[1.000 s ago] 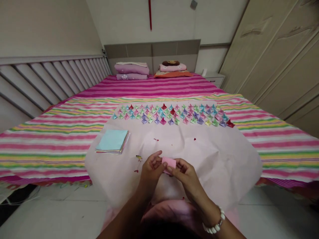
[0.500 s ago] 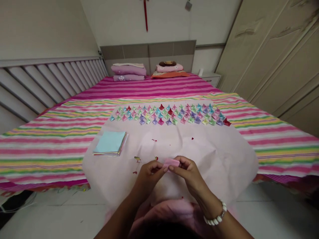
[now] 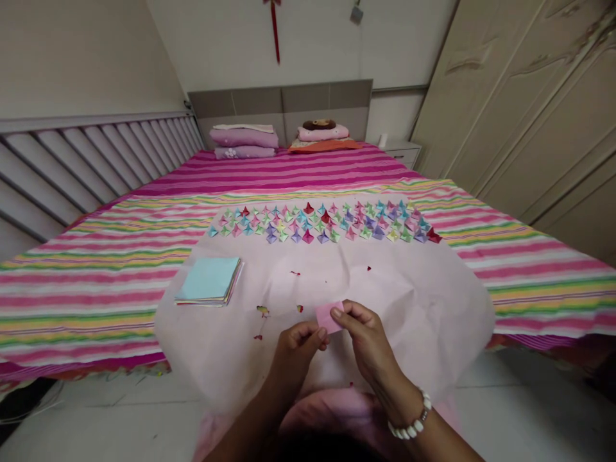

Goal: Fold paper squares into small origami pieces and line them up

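Observation:
A small folded square of pink paper [image 3: 325, 316] is held up over the pale covered surface [image 3: 423, 308]. My right hand [image 3: 366, 333] pinches it from the right, thumb on its face and fingers behind. My left hand [image 3: 299, 346] is closed, thumb and forefinger pressed together at the paper's lower left edge; its other fingers curl in. Beyond my hands, several rows of small folded paper pieces [image 3: 308, 236] in pink, blue, green, purple, red and yellow line the far edge. A stack of square paper sheets [image 3: 209, 279], light blue on top, lies at the left.
The surface has small dark red and yellowish marks [image 3: 262, 310]. It stands against a bed with a striped cover [image 3: 96, 273]. Folded bedding [image 3: 245, 138] lies by the headboard [image 3: 231, 102]. A slatted rail [image 3: 96, 147] runs along the left, a wardrobe [image 3: 520, 115] on the right.
The pink paper has turned from a flat, narrow look to a square facing me. My left hand has slid down to its lower edge; my right thumb lies higher on its face.

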